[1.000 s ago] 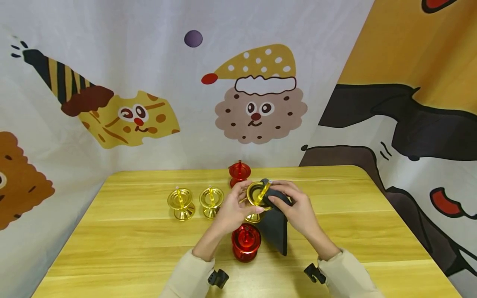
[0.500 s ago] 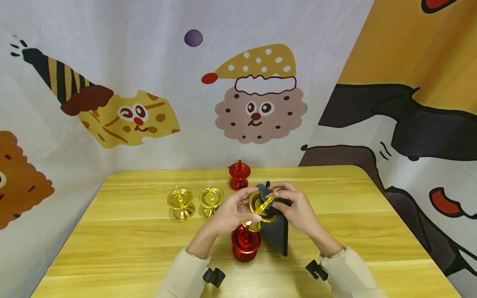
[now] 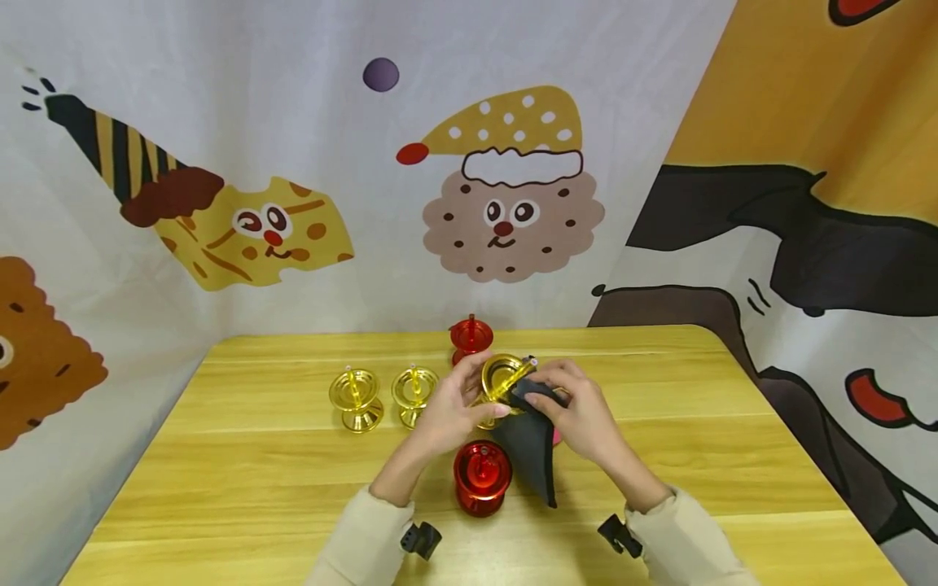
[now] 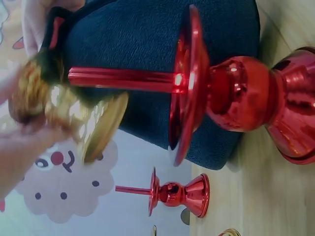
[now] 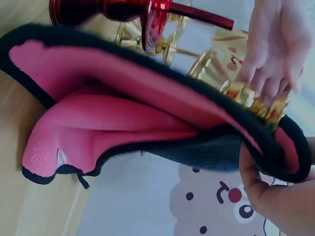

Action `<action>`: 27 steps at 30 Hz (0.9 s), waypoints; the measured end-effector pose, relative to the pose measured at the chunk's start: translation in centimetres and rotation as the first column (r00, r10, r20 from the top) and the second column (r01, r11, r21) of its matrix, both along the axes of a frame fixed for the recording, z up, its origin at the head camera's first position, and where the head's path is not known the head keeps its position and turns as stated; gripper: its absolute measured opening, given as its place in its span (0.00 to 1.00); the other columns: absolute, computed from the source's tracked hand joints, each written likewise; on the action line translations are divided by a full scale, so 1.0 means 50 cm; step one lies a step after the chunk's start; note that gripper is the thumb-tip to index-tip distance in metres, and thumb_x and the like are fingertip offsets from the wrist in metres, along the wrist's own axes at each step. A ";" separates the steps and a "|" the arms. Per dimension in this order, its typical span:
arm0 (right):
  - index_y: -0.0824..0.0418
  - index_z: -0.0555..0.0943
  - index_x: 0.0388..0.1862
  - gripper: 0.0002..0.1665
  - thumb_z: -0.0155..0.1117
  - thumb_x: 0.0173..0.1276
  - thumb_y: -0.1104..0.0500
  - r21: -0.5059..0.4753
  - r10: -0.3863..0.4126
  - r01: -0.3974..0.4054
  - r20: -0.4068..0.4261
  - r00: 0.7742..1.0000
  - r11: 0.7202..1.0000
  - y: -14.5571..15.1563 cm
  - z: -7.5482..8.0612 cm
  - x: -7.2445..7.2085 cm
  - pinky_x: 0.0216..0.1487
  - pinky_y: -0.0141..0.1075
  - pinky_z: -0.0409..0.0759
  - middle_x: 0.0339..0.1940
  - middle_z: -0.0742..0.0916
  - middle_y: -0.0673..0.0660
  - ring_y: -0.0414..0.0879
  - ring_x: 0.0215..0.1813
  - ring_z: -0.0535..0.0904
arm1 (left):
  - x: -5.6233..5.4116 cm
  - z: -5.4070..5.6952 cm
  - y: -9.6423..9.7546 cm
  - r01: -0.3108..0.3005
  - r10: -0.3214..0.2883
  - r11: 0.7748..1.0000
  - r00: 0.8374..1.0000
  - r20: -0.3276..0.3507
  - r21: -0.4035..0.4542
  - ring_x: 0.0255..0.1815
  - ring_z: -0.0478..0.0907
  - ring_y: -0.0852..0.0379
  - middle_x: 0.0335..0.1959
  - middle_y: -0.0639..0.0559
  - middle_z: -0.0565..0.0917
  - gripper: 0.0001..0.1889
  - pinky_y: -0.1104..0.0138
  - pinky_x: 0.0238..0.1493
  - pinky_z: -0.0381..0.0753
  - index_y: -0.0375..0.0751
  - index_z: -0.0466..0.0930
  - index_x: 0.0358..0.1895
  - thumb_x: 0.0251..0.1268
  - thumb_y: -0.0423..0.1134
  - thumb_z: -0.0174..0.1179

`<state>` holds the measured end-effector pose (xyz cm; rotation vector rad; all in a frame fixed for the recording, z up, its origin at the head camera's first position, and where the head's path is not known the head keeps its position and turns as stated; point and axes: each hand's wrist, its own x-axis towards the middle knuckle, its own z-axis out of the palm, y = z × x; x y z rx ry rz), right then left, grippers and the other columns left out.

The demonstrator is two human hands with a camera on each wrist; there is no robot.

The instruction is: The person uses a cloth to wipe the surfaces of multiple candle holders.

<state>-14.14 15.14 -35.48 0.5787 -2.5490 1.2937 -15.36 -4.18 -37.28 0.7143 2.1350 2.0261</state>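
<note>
My left hand (image 3: 445, 413) grips a gold candle holder (image 3: 498, 373), its dish tilted and its yellow stem leaning to the right. In the left wrist view the flared gold foot (image 4: 103, 127) hangs in the air. With thumb and fingers, my right hand (image 3: 586, 411) pinches a dark grey cloth (image 3: 529, 460) against the dish's right side. The cloth droops below both hands; the right wrist view shows its pink underside (image 5: 69, 132) and black edging. Just in front of the hands stands a shiny red candle holder (image 3: 482, 482), upright on the table.
Two more gold candle holders, a left one (image 3: 355, 392) and a right one (image 3: 413, 391), stand to the left of my hands. Another red candle holder (image 3: 471, 335) is behind them near the back edge of the wooden table (image 3: 242, 488). A printed curtain (image 3: 293, 98) hangs behind.
The held gold candle holder dipped toward me, then came back up and slightly left. The cloth has shifted along with my right hand, and some pink now shows beneath it.
</note>
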 end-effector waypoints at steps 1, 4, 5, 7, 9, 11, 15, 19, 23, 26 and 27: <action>0.64 0.82 0.38 0.10 0.65 0.56 0.71 -0.002 0.005 -0.005 -0.010 1.000 1.000 0.001 0.003 -0.001 0.37 0.40 0.80 0.43 0.79 0.58 0.51 0.43 0.77 | 0.000 0.002 -0.002 0.033 -0.033 0.999 0.999 0.005 0.000 0.62 0.65 0.46 0.61 0.38 0.68 0.35 0.57 0.63 0.63 0.32 0.58 0.65 0.53 0.25 0.63; 0.64 0.82 0.37 0.12 0.64 0.55 0.74 -0.013 0.030 -0.030 -0.025 0.999 0.999 0.004 0.010 -0.010 0.41 0.42 0.80 0.45 0.79 0.58 0.52 0.47 0.77 | -0.001 0.007 -0.007 0.129 -0.130 0.991 0.991 0.023 0.023 0.61 0.66 0.45 0.61 0.38 0.66 0.35 0.58 0.61 0.66 0.31 0.57 0.65 0.53 0.24 0.62; 0.65 0.82 0.38 0.12 0.64 0.55 0.74 -0.018 0.037 -0.037 -0.025 0.999 0.999 0.004 0.012 -0.013 0.42 0.43 0.80 0.46 0.80 0.59 0.53 0.48 0.77 | 0.000 0.008 -0.007 0.147 -0.148 0.989 0.989 0.025 0.032 0.61 0.66 0.45 0.61 0.37 0.66 0.35 0.58 0.60 0.67 0.31 0.57 0.65 0.53 0.24 0.62; 0.65 0.82 0.38 0.12 0.64 0.55 0.74 -0.030 0.035 -0.035 -0.024 0.999 0.999 0.004 0.014 -0.017 0.43 0.45 0.80 0.45 0.80 0.59 0.54 0.49 0.76 | -0.001 0.009 -0.006 0.143 -0.145 0.988 0.989 0.027 0.056 0.61 0.66 0.44 0.61 0.36 0.66 0.35 0.59 0.60 0.67 0.30 0.56 0.65 0.53 0.23 0.61; 0.64 0.82 0.39 0.12 0.65 0.55 0.72 -0.051 0.013 -0.014 -0.006 1.000 0.999 0.002 0.012 -0.015 0.43 0.45 0.80 0.44 0.81 0.58 0.53 0.47 0.77 | 0.000 0.009 -0.002 0.076 -0.077 0.995 0.997 0.016 0.069 0.60 0.66 0.44 0.60 0.36 0.67 0.35 0.59 0.61 0.66 0.30 0.57 0.65 0.53 0.23 0.62; 0.65 0.81 0.40 0.12 0.66 0.56 0.70 -0.072 -0.012 0.013 0.015 1.000 0.997 -0.002 0.009 -0.010 0.43 0.46 0.80 0.43 0.80 0.59 0.53 0.45 0.78 | 0.001 0.007 0.003 -0.027 0.026 0.997 1.000 0.010 0.068 0.60 0.66 0.45 0.59 0.36 0.69 0.35 0.59 0.62 0.64 0.30 0.59 0.64 0.52 0.25 0.64; 0.66 0.80 0.44 0.13 0.65 0.58 0.68 -0.109 -0.047 0.055 0.067 0.997 0.993 -0.015 0.001 0.004 0.43 0.44 0.80 0.43 0.79 0.60 0.52 0.40 0.79 | 0.005 0.004 0.012 -0.174 0.174 0.984 0.985 0.003 0.048 0.61 0.66 0.46 0.59 0.38 0.69 0.34 0.57 0.62 0.63 0.31 0.61 0.61 0.49 0.29 0.67; 0.67 0.80 0.44 0.12 0.64 0.59 0.67 -0.123 -0.082 0.093 0.093 0.992 0.988 -0.021 0.001 0.010 0.43 0.43 0.81 0.43 0.78 0.60 0.52 0.40 0.79 | 0.011 0.005 0.011 -0.142 0.142 0.989 0.990 0.017 0.050 0.60 0.67 0.46 0.59 0.37 0.69 0.32 0.56 0.60 0.66 0.31 0.61 0.60 0.51 0.29 0.66; 0.66 0.80 0.43 0.11 0.63 0.59 0.69 -0.148 -0.096 0.113 0.120 0.988 0.983 -0.015 0.006 0.005 0.44 0.45 0.80 0.44 0.79 0.61 0.54 0.43 0.79 | 0.012 0.012 0.005 -0.079 0.078 0.994 0.997 0.020 0.076 0.58 0.69 0.46 0.57 0.35 0.71 0.27 0.55 0.58 0.69 0.31 0.61 0.58 0.55 0.27 0.62; 0.66 0.80 0.43 0.12 0.63 0.59 0.70 -0.161 -0.090 0.113 0.143 0.986 0.981 -0.011 0.010 0.003 0.45 0.45 0.79 0.45 0.79 0.61 0.55 0.44 0.79 | 0.010 0.014 0.004 -0.085 0.086 0.994 0.996 -0.006 0.066 0.56 0.71 0.45 0.56 0.35 0.73 0.28 0.56 0.57 0.70 0.31 0.63 0.58 0.54 0.27 0.63; 0.67 0.80 0.43 0.12 0.63 0.59 0.70 -0.165 -0.086 0.110 0.148 0.985 0.980 -0.011 0.011 0.002 0.46 0.45 0.79 0.45 0.78 0.61 0.55 0.45 0.79 | 0.010 0.014 0.005 -0.097 0.097 0.994 0.995 -0.014 0.053 0.55 0.71 0.46 0.55 0.36 0.73 0.29 0.56 0.57 0.71 0.32 0.63 0.59 0.53 0.27 0.64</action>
